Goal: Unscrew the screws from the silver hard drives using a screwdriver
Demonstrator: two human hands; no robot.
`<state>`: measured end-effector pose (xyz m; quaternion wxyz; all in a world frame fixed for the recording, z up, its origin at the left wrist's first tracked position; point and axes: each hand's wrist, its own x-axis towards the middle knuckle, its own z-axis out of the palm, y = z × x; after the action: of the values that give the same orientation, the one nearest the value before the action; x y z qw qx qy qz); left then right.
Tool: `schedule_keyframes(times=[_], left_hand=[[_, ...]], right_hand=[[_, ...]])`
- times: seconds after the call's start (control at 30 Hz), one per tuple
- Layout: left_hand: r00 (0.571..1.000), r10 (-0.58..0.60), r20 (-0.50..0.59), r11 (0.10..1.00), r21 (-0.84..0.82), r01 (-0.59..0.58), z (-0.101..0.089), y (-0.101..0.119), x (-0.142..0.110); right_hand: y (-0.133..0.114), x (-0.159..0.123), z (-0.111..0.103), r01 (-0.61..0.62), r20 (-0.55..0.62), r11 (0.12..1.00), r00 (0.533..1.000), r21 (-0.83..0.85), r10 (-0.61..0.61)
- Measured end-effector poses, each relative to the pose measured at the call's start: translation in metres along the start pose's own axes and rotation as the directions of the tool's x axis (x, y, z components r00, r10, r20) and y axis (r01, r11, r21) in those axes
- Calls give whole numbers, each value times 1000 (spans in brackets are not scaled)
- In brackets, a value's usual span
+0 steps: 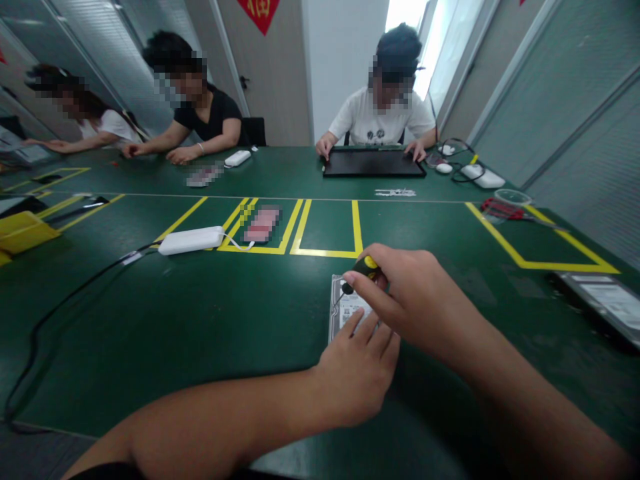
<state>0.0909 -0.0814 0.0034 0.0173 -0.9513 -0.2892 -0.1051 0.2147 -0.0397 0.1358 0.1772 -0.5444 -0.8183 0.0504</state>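
A hard drive (337, 317) lies flat on the green table, its labelled face up and its right side covered by my hands. My left hand (363, 367) rests on its near part, fingers stretched out across the label; the thumb is hidden. My right hand (405, 287) is closed around the black and yellow handle of a screwdriver (369, 265). The thin shaft slants down to the drive's left edge. I cannot make out what its tip meets.
A second hard drive (607, 297) lies at the right. A white power strip (191, 240) with a black cable and a phone (263, 223) lie ahead on the left. Red-handled pliers (505, 209) lie by a clear round container (513, 197). Across the table, a person (385, 120) holds a black panel (375, 163).
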Motion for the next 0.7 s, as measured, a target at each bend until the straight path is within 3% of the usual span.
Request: schedule_keyframes(times=[0.7], left_hand=[[1000,-4,3,1000,5,4,-1,-1,0]], right_hand=[[0,1,9,-7,45,999,999,32,5]])
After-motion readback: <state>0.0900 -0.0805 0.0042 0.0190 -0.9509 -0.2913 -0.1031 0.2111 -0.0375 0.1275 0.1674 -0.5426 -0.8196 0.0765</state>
